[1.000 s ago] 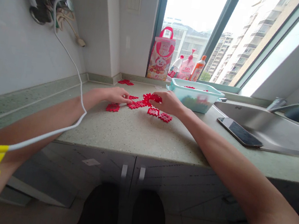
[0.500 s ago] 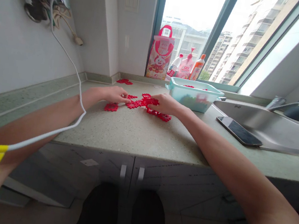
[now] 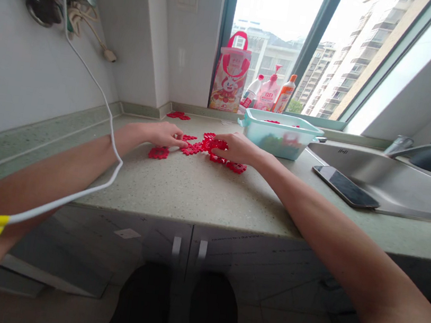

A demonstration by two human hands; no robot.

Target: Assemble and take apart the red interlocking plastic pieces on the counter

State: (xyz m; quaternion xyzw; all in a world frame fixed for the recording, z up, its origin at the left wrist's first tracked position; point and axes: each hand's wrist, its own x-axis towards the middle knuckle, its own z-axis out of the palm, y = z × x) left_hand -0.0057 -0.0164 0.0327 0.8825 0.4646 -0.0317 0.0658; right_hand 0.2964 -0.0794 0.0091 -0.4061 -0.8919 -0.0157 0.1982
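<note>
On the counter, my left hand (image 3: pixel 163 134) has its thumb and fingertips closed on the edge of a flat red snowflake-shaped building piece (image 3: pixel 192 149). My right hand (image 3: pixel 238 148) is wrapped round an upright cluster of joined red snowflake-shaped pieces (image 3: pixel 207 142), partly hidden behind its fingers. The two sets of pieces meet between my hands; whether they are locked together I cannot make out. A loose red piece (image 3: pixel 159 152) lies just below my left hand, and another red piece (image 3: pixel 237 168) sits flat below my right hand.
More red pieces (image 3: pixel 178 115) lie by the back wall. A pale blue tub (image 3: pixel 272 140) with red pieces inside stands at back right. Beyond it are a phone (image 3: pixel 344 187) and a steel sink (image 3: pixel 407 194). A white cable (image 3: pixel 104 95) hangs across my left arm.
The view has shifted slightly. Both hands keep nearly the same place and grip on the red pieces, with only small finger movement.
</note>
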